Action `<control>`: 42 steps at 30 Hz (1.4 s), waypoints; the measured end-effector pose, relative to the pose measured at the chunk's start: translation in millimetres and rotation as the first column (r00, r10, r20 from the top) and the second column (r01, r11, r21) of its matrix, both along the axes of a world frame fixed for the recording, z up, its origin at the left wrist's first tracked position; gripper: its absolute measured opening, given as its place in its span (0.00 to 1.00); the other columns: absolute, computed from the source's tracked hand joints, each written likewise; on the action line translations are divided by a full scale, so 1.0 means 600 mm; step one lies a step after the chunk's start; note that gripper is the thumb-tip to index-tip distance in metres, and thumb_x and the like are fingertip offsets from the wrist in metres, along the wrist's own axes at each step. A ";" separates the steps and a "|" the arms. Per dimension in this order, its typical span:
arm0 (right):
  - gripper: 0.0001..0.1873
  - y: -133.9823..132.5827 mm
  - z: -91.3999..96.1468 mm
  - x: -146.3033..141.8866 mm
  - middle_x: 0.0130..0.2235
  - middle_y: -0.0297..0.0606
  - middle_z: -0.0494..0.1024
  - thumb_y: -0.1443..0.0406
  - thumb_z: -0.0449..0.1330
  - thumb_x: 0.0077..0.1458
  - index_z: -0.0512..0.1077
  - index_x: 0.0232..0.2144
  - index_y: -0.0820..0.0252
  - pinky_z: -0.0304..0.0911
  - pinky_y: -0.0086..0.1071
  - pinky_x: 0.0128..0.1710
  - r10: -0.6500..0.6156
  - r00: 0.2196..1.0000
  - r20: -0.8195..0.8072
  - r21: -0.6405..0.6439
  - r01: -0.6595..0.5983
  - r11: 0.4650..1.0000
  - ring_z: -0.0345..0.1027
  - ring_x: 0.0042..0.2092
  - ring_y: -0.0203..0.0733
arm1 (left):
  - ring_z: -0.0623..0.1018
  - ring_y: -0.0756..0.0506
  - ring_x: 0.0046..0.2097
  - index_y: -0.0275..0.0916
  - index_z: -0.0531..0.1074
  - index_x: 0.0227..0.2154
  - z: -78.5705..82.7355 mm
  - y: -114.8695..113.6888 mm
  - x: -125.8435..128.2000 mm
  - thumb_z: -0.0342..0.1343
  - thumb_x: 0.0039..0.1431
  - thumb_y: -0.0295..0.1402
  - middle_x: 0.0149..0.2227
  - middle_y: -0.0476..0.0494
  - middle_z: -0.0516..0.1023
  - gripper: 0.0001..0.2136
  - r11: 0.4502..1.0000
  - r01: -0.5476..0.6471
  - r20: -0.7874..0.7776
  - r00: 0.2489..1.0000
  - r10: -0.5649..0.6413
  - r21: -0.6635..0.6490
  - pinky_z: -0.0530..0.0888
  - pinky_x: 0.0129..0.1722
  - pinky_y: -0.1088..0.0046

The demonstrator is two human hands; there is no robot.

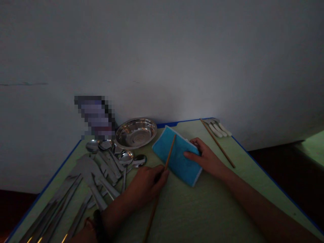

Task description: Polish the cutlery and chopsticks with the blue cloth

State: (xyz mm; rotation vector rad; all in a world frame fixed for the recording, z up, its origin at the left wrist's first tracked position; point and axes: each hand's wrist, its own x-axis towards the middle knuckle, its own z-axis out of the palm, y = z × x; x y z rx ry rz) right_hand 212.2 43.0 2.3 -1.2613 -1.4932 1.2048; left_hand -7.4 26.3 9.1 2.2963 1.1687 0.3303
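My left hand point(149, 180) is closed around a thin wooden chopstick point(170, 152), which points up and away from me. Its upper end lies over a blue cloth point(174, 157) with a pale edge. The cloth is pinched at its right side by my right hand point(202, 153), thumb on top and fingers behind. To the left of my left hand lies a spoon point(126, 158) with its bowl up, and another spoon point(139, 161) beside it.
A round steel bowl point(136, 133) stands near the wall. Spatulas and other metal utensils point(86, 168) pile up at the left. At the back right lie a second chopstick point(219, 145) and several white-handled forks point(216, 128). A blurred-out object point(96, 116) leans on the wall.
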 end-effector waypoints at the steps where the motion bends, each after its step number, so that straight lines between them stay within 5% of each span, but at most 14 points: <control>1: 0.15 -0.001 -0.001 -0.007 0.31 0.29 0.67 0.59 0.60 0.46 0.59 0.34 0.56 0.59 0.30 0.30 -0.002 0.978 -0.209 -0.098 -0.019 0.995 0.62 0.31 0.35 | 0.68 0.52 0.22 0.39 0.63 0.23 0.001 -0.001 -0.001 0.38 0.62 0.37 0.19 0.53 0.64 0.15 1.000 0.013 0.013 1.000 -0.013 -0.010 0.60 0.23 0.77; 4: 0.12 -0.005 -0.008 -0.026 0.31 0.30 0.70 0.56 0.53 0.50 0.61 0.34 0.55 0.62 0.34 0.33 -0.083 0.753 -0.653 -0.339 -0.193 0.921 0.66 0.31 0.36 | 0.69 0.52 0.23 0.38 0.64 0.25 0.002 -0.002 -0.003 0.38 0.63 0.38 0.20 0.52 0.66 0.16 0.999 0.013 0.040 0.999 -0.012 -0.033 0.61 0.23 0.77; 7: 0.11 -0.008 -0.019 -0.038 0.31 0.35 0.73 0.58 0.48 0.52 0.64 0.33 0.57 0.63 0.36 0.34 -0.135 0.600 -0.789 -0.406 -0.342 0.848 0.68 0.32 0.39 | 0.70 0.51 0.24 0.38 0.65 0.27 0.001 0.000 -0.005 0.37 0.63 0.38 0.22 0.51 0.68 0.16 0.999 -0.022 0.062 0.998 0.024 -0.037 0.63 0.25 0.77; 11: 0.09 -0.017 -0.027 -0.048 0.32 0.35 0.75 0.68 0.54 0.45 0.68 0.32 0.58 0.63 0.35 0.37 -0.022 0.665 -0.747 -0.302 -0.310 0.901 0.69 0.36 0.39 | 0.70 0.51 0.24 0.38 0.65 0.27 -0.002 0.001 -0.004 0.37 0.63 0.37 0.22 0.51 0.68 0.15 1.000 0.013 0.022 1.000 -0.013 -0.023 0.63 0.24 0.77; 13: 0.08 -0.023 -0.025 -0.054 0.34 0.36 0.76 0.67 0.55 0.46 0.69 0.32 0.58 0.62 0.37 0.41 0.066 0.743 -0.666 -0.254 -0.309 0.917 0.68 0.39 0.40 | 0.69 0.51 0.22 0.38 0.65 0.26 -0.003 -0.001 -0.002 0.38 0.63 0.38 0.20 0.51 0.67 0.15 0.999 0.055 -0.023 0.998 -0.055 0.001 0.62 0.23 0.77; 16: 0.08 -0.028 -0.021 -0.065 0.35 0.33 0.76 0.66 0.57 0.47 0.70 0.34 0.57 0.61 0.37 0.45 0.085 0.762 -0.641 -0.223 -0.292 0.930 0.68 0.40 0.39 | 0.69 0.51 0.22 0.38 0.66 0.27 -0.005 -0.002 0.003 0.39 0.62 0.37 0.21 0.50 0.69 0.14 0.994 0.099 -0.072 0.993 -0.096 0.043 0.61 0.23 0.77; 19: 0.11 -0.027 -0.020 -0.074 0.36 0.33 0.76 0.65 0.58 0.47 0.70 0.36 0.57 0.61 0.36 0.44 0.021 0.740 -0.672 -0.230 -0.236 0.944 0.69 0.39 0.39 | 0.71 0.50 0.24 0.38 0.67 0.30 -0.004 -0.002 0.005 0.40 0.61 0.35 0.24 0.48 0.72 0.12 0.987 0.153 -0.077 0.986 -0.149 0.049 0.63 0.25 0.77; 24: 0.14 -0.015 -0.018 -0.068 0.36 0.36 0.75 0.58 0.57 0.46 0.67 0.37 0.55 0.64 0.36 0.38 -0.275 0.727 -0.629 -0.381 0.019 0.924 0.69 0.39 0.42 | 0.70 0.50 0.24 0.38 0.66 0.24 -0.001 -0.006 0.001 0.45 0.58 0.35 0.21 0.50 0.71 0.10 0.979 0.194 -0.122 0.975 -0.185 0.069 0.61 0.25 0.76; 29: 0.11 0.020 -0.030 -0.048 0.29 0.32 0.73 0.57 0.56 0.46 0.66 0.31 0.54 0.64 0.33 0.33 -0.432 0.617 -0.658 -0.367 0.238 0.899 0.68 0.32 0.39 | 0.70 0.52 0.23 0.39 0.66 0.24 0.006 -0.007 -0.003 0.46 0.55 0.31 0.20 0.53 0.69 0.07 0.974 0.216 -0.151 0.967 -0.205 0.062 0.61 0.26 0.76; 34: 0.09 0.078 -0.041 -0.058 0.20 0.25 0.66 0.57 0.56 0.45 0.63 0.25 0.56 0.63 0.29 0.27 -0.511 0.515 -0.688 -0.369 0.357 0.858 0.63 0.23 0.33 | 0.70 0.52 0.23 0.39 0.65 0.25 0.008 -0.001 -0.006 0.45 0.57 0.32 0.20 0.53 0.69 0.08 0.974 0.224 -0.126 0.967 -0.223 -0.002 0.61 0.25 0.78; 38: 0.12 0.107 -0.036 -0.070 0.23 0.28 0.71 0.54 0.55 0.47 0.64 0.27 0.57 0.62 0.29 0.25 -0.530 0.480 -0.699 -0.385 0.372 0.844 0.65 0.25 0.34 | 0.72 0.50 0.25 0.39 0.65 0.27 0.002 -0.004 -0.002 0.40 0.61 0.35 0.22 0.51 0.70 0.12 0.990 0.138 -0.142 0.981 -0.133 0.024 0.63 0.27 0.76; 42: 0.14 0.105 -0.034 -0.075 0.21 0.27 0.70 0.52 0.54 0.48 0.64 0.25 0.57 0.60 0.28 0.25 -0.479 0.553 -0.681 -0.308 0.377 0.873 0.64 0.24 0.33 | 0.74 0.48 0.27 0.39 0.64 0.33 -0.001 -0.009 0.004 0.35 0.63 0.35 0.25 0.48 0.73 0.13 0.997 0.060 -0.152 0.987 -0.052 0.051 0.64 0.28 0.73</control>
